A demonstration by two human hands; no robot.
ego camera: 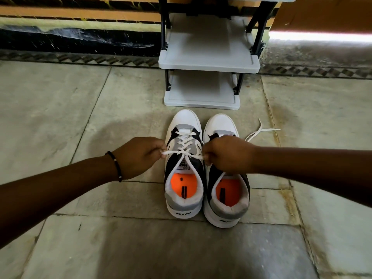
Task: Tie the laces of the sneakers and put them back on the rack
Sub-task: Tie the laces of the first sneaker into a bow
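Note:
Two white, grey and black sneakers with orange insoles stand side by side on the stone floor, toes pointing at the rack. The left sneaker [184, 178] has its white lace ends [182, 152] crossed and pulled out sideways. My left hand [138, 156] pinches one end at the shoe's left. My right hand [227, 154] pinches the other end and covers the tongue of the right sneaker [227, 198]. The right sneaker's laces [259, 130] lie loose on the floor to its right.
A grey shoe rack [207, 63] with dark posts stands just beyond the sneakers against the wall, and its two visible shelves hold nothing. A black bead bracelet is on my left wrist. Stone floor tiles spread on all sides.

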